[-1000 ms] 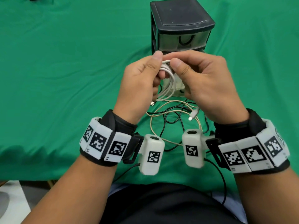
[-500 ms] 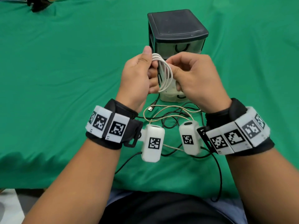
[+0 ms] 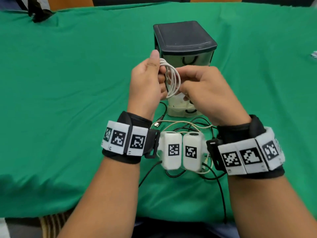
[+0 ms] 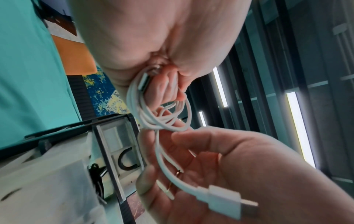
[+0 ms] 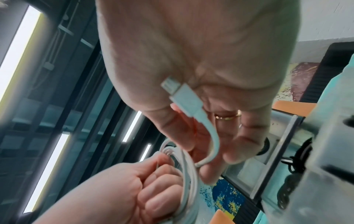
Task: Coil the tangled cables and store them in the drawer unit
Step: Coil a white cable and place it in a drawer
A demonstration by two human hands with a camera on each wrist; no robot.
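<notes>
Left hand (image 3: 145,79) raised above the counter (image 3: 68,83), fingers and thumb curled round a white cable (image 3: 172,79) wound into several loops. Right hand (image 3: 204,88) just beside it, fingers bent in around the loose end of that same cable; white connector (image 4: 226,198) lying across the right palm in the left wrist view. Second plug (image 5: 180,92) of the cable resting against the right palm in the right wrist view, short tail curving down into the coil. Gold ring (image 5: 228,117) on one right finger. Behind both hands, on the green cloth, drawer unit (image 3: 184,38) with dark top and clear drawer fronts, a lower drawer (image 3: 181,109) pulled out toward the person. Below the wrists, on the counter, a tangle of black and cream cables (image 3: 187,126) with a USB plug (image 3: 157,124) at its left edge. Marker bands on both wrists.
</notes>
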